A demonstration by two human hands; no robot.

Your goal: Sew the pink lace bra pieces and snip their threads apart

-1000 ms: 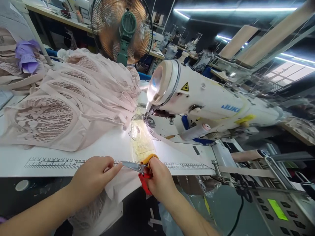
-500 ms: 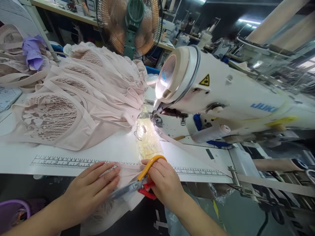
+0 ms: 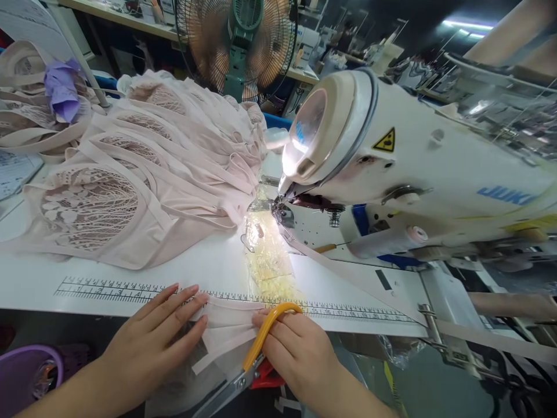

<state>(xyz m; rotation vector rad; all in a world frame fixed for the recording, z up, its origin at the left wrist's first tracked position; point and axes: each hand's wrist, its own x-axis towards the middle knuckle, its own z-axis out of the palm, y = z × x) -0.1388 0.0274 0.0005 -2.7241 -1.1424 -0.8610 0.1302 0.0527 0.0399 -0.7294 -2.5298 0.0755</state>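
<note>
My left hand (image 3: 152,342) lies flat with fingers stretched out on a pale pink fabric piece (image 3: 226,331) at the table's front edge, by the printed ruler (image 3: 130,288). My right hand (image 3: 296,348) is closed on scissors (image 3: 256,354) with an orange and a red handle; the blades point down and left, below the table edge. Its fingertips also press the pink fabric. A beige strap (image 3: 348,273) runs from the sewing machine's needle area (image 3: 281,212) toward the right.
A white sewing machine (image 3: 413,168) fills the right side. A pile of pink lace garments (image 3: 130,180) covers the table's left. A fan (image 3: 237,40) stands behind. A clear bag of small parts (image 3: 267,261) lies by the needle. A purple bin (image 3: 26,377) sits lower left.
The scissors swung from pointing left at the fabric to hanging down-left below the table edge. My left hand went from a pinch to lying flat on the fabric.
</note>
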